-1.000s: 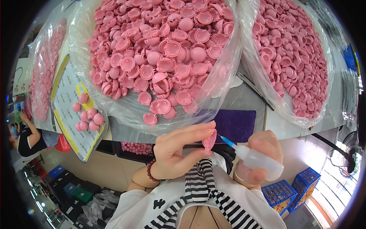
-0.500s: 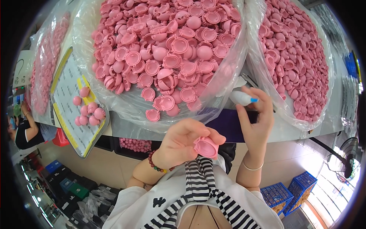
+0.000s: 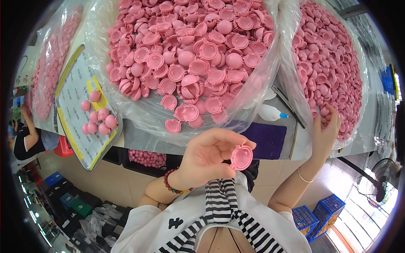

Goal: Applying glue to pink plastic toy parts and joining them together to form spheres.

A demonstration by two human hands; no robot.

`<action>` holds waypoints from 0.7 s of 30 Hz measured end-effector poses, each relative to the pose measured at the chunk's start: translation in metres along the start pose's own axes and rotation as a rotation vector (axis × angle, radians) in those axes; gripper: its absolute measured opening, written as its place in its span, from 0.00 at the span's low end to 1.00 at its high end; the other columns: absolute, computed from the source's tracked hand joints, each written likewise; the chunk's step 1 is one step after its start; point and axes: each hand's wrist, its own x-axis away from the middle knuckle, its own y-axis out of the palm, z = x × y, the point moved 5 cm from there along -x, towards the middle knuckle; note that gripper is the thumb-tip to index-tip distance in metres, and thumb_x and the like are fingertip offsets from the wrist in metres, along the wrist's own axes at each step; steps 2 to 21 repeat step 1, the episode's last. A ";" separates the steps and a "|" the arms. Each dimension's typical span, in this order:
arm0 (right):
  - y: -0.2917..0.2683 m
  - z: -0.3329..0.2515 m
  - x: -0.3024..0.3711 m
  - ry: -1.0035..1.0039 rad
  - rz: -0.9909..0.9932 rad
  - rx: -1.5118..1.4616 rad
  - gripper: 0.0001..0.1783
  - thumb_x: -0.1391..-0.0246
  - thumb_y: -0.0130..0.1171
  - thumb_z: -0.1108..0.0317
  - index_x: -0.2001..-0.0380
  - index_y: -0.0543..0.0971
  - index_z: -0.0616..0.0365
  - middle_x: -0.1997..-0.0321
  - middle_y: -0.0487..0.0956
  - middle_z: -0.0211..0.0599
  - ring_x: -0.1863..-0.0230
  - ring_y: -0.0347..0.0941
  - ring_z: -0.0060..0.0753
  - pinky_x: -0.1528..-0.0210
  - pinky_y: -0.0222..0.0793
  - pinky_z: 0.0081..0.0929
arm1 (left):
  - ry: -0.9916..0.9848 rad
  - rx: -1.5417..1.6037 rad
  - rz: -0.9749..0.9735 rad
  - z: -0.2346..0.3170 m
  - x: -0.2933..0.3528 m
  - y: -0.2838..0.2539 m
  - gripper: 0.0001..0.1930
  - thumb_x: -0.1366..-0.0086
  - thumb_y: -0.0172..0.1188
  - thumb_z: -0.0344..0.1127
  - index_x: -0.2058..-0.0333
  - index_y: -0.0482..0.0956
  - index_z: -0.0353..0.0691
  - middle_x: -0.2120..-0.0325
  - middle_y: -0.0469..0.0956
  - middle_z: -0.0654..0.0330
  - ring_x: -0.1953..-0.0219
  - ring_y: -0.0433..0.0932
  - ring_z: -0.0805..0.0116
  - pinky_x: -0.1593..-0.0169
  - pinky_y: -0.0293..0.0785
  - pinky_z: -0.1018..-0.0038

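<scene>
My left hand holds a pink half-shell by its rim, hollow side facing me, close to my chest. My right hand has reached to the right-hand clear bag of pink shells, its fingers closed on one pink piece at the bag's lower edge. A small white squeeze bottle with a blue tip lies on the table between the two bags, apart from both hands. The large middle bag of pink half-shells is heaped in front of me.
A tray lined with a printed sheet at the left carries several closed pink balls. A dark purple mat covers the table edge. Another bag of pink parts lies far left. Blue crates stand on the floor. A person sits at left.
My right hand has set the squeeze bottle down on the table and moved right to the right-hand bag. My left hand keeps hold of the pink half-shell.
</scene>
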 end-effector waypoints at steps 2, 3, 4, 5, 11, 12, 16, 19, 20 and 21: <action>0.001 0.003 0.000 -0.038 0.010 0.087 0.21 0.54 0.56 0.72 0.53 0.70 0.54 0.58 0.65 0.34 0.64 0.65 0.26 0.64 0.66 0.18 | 0.020 -0.241 0.033 0.005 0.001 0.000 0.27 0.46 0.60 0.30 0.48 0.59 0.39 0.50 0.65 0.46 0.50 0.68 0.58 0.50 0.67 0.69; 0.001 0.003 0.000 -0.038 0.010 0.087 0.21 0.54 0.56 0.72 0.53 0.70 0.54 0.58 0.65 0.34 0.64 0.65 0.26 0.64 0.66 0.18 | 0.020 -0.241 0.033 0.005 0.001 0.000 0.27 0.46 0.60 0.30 0.48 0.59 0.39 0.50 0.65 0.46 0.50 0.68 0.58 0.50 0.67 0.69; 0.001 0.003 0.000 -0.038 0.010 0.087 0.21 0.54 0.56 0.72 0.53 0.70 0.54 0.58 0.65 0.34 0.64 0.65 0.26 0.64 0.66 0.18 | 0.020 -0.241 0.033 0.005 0.001 0.000 0.27 0.46 0.60 0.30 0.48 0.59 0.39 0.50 0.65 0.46 0.50 0.68 0.58 0.50 0.67 0.69; 0.001 0.003 0.000 -0.038 0.010 0.087 0.21 0.54 0.56 0.72 0.53 0.70 0.54 0.58 0.65 0.34 0.64 0.65 0.26 0.64 0.66 0.18 | 0.020 -0.241 0.033 0.005 0.001 0.000 0.27 0.46 0.60 0.30 0.48 0.59 0.39 0.50 0.65 0.46 0.50 0.68 0.58 0.50 0.67 0.69; 0.001 0.003 0.000 -0.038 0.010 0.087 0.21 0.54 0.56 0.72 0.53 0.70 0.54 0.58 0.65 0.34 0.64 0.65 0.26 0.64 0.66 0.18 | 0.020 -0.241 0.033 0.005 0.001 0.000 0.27 0.46 0.60 0.30 0.48 0.59 0.39 0.50 0.65 0.46 0.50 0.68 0.58 0.50 0.67 0.69; 0.001 0.003 0.000 -0.038 0.010 0.087 0.21 0.54 0.56 0.72 0.53 0.70 0.54 0.58 0.65 0.34 0.64 0.65 0.26 0.64 0.66 0.18 | 0.020 -0.241 0.033 0.005 0.001 0.000 0.27 0.46 0.60 0.30 0.48 0.59 0.39 0.50 0.65 0.46 0.50 0.68 0.58 0.50 0.67 0.69; 0.001 0.003 0.000 -0.038 0.010 0.087 0.21 0.54 0.56 0.72 0.53 0.70 0.54 0.58 0.65 0.34 0.64 0.65 0.26 0.64 0.66 0.18 | 0.020 -0.241 0.033 0.005 0.001 0.000 0.27 0.46 0.60 0.30 0.48 0.59 0.39 0.50 0.65 0.46 0.50 0.68 0.58 0.50 0.67 0.69; 0.001 0.003 0.000 -0.038 0.010 0.087 0.21 0.54 0.56 0.72 0.53 0.70 0.54 0.58 0.65 0.34 0.64 0.65 0.26 0.64 0.66 0.18 | 0.020 -0.241 0.033 0.005 0.001 0.000 0.27 0.46 0.60 0.30 0.48 0.59 0.39 0.50 0.65 0.46 0.50 0.68 0.58 0.50 0.67 0.69; 0.001 0.003 0.000 -0.038 0.010 0.087 0.21 0.54 0.56 0.72 0.53 0.70 0.54 0.58 0.65 0.34 0.64 0.65 0.26 0.64 0.66 0.18 | 0.020 -0.241 0.033 0.005 0.001 0.000 0.27 0.46 0.60 0.30 0.48 0.59 0.39 0.50 0.65 0.46 0.50 0.68 0.58 0.50 0.67 0.69; 0.001 0.003 0.000 -0.038 0.010 0.087 0.21 0.54 0.56 0.72 0.53 0.70 0.54 0.58 0.65 0.34 0.64 0.65 0.26 0.64 0.66 0.18 | 0.020 -0.241 0.033 0.005 0.001 0.000 0.27 0.46 0.60 0.30 0.48 0.59 0.39 0.50 0.65 0.46 0.50 0.68 0.58 0.50 0.67 0.69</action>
